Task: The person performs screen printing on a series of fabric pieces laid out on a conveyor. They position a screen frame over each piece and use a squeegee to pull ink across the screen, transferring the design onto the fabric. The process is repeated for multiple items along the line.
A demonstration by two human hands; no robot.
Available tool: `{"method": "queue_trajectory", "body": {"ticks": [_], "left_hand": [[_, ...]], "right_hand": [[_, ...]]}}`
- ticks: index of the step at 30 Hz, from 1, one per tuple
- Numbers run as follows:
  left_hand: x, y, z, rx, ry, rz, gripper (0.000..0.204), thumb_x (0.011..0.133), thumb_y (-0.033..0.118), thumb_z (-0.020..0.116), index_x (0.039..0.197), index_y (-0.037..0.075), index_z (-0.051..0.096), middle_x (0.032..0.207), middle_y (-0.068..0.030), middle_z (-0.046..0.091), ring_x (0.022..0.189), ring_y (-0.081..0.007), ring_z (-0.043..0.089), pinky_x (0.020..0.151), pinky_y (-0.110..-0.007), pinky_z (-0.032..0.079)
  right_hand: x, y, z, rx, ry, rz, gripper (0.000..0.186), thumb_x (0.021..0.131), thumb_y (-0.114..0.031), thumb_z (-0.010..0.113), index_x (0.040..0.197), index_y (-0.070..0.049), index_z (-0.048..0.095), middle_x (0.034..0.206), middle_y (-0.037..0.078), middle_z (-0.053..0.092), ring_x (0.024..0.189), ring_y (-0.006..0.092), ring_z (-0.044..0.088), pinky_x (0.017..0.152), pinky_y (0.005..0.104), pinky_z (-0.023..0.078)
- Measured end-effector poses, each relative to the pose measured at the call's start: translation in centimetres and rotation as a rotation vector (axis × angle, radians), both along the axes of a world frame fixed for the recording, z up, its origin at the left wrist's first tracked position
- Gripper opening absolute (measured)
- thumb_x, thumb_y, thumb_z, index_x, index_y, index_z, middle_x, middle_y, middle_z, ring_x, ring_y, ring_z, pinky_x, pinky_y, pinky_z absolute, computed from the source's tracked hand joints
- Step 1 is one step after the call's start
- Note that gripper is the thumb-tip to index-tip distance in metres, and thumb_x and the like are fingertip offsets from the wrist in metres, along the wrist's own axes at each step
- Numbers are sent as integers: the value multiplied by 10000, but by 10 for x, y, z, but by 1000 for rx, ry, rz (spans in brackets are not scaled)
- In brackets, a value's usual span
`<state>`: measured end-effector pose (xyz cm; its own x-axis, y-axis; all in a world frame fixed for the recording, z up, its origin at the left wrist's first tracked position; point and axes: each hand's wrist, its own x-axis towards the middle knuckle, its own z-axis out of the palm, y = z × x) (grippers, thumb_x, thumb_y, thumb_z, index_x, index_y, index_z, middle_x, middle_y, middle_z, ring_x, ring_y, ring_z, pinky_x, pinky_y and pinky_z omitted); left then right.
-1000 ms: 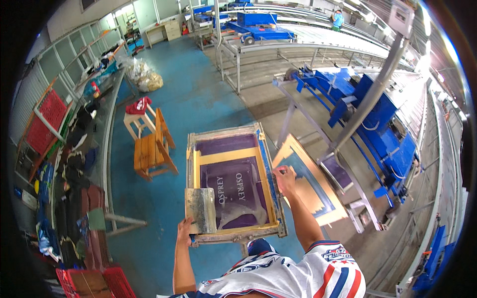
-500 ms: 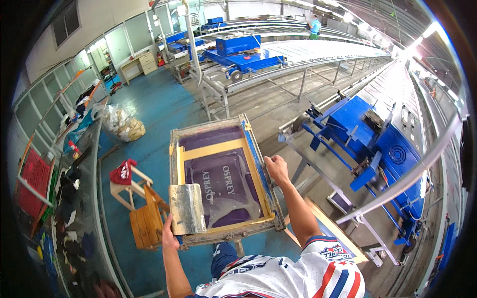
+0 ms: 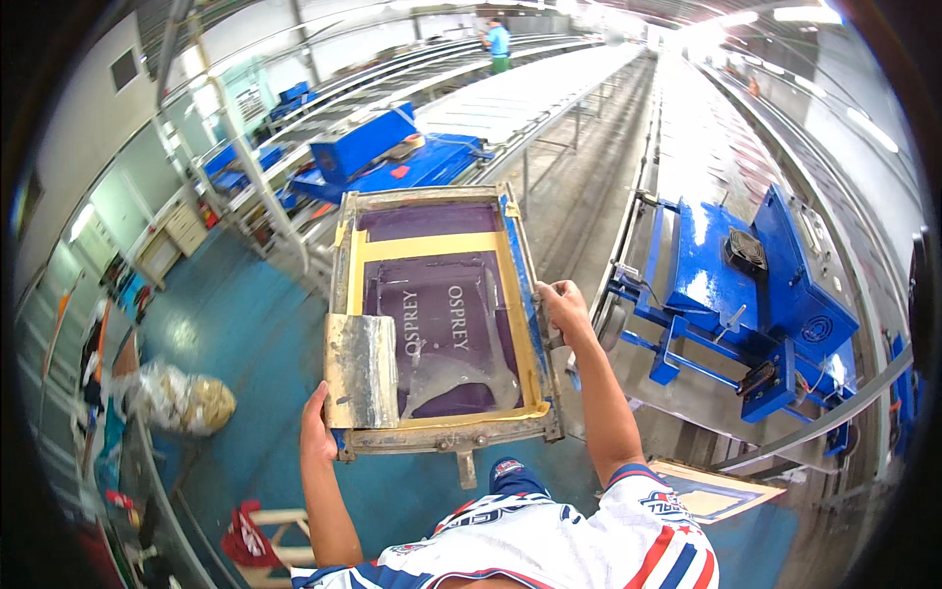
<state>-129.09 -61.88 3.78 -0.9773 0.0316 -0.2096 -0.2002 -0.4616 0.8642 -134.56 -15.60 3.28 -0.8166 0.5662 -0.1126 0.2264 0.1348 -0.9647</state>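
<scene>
**One screen frame (image 3: 461,434), held at both sides**

The worn, oblong frame is in front of the person's torso, above the blue floor (image 3: 245,324). Its purple mesh (image 3: 432,220) carries two rows of pale lettering, with a cloudy film (image 3: 461,378) spread around 5 o'clock. Yellow tape (image 3: 432,245) lines the mesh, one strip crossing near 12 o'clock. A stained, flat block (image 3: 360,371) lies over the rim at 8 o'clock, and a metal tab (image 3: 466,469) juts out at 6.

The right hand (image 3: 566,306) curls its fingers on the rim at 3 o'clock. The left hand (image 3: 317,432) is at the corner near 8, beside the block; its fingers are mostly hidden, so its grip cannot be told.

Farther out, a blue machine (image 3: 726,255) stands at 3 o'clock and another (image 3: 383,167) at 11. A long white surface (image 3: 549,88) stretches off at 1 o'clock; a distant person (image 3: 497,44) stands at 12. A plastic bag (image 3: 182,401) sits between 8 and 9.
</scene>
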Motion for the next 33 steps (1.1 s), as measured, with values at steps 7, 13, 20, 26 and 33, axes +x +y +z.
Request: {"method": "queue_trajectory", "body": {"ticks": [7,13,20,26,33], "left_hand": [[-223,112,-9,51,-4,-340,487,981,383,585,1282,0,589,1203,-118,675,1046,-241,659,937,-391,517],[-375,206,1,-15,43,-465,486,996,381,555,1313,13,582,1259,-99,663,1127,-213,635,995,-368,486],[-539,351,-22,-51,39,-525,465,1006,370,544,1303,15,592,1235,-84,672,1109,-190,641,974,-343,489],[-652,518,-38,76,-52,-680,422,1003,333,574,1285,20,600,1194,-81,688,1061,-181,664,939,-339,525],[-759,737,-41,139,-166,-1054,493,962,383,638,1237,-26,621,1139,-90,703,980,-167,694,890,-334,554]], "right_hand": [[-127,112,-20,34,69,-320,392,850,-391,730,927,-14,656,831,81,672,774,171,602,737,343,488],[-208,187,-15,5,84,-484,375,858,-370,728,945,-10,674,819,122,684,775,199,623,735,356,488],[-304,304,-31,113,64,-667,383,832,-377,731,937,-13,673,831,152,691,800,252,654,753,384,495],[-373,449,-38,202,78,-772,362,878,-326,707,964,25,676,808,56,646,756,147,566,695,321,463],[-369,591,-24,43,102,-959,286,925,-317,681,905,-35,643,638,-19,513,508,69,457,419,262,337]]}}
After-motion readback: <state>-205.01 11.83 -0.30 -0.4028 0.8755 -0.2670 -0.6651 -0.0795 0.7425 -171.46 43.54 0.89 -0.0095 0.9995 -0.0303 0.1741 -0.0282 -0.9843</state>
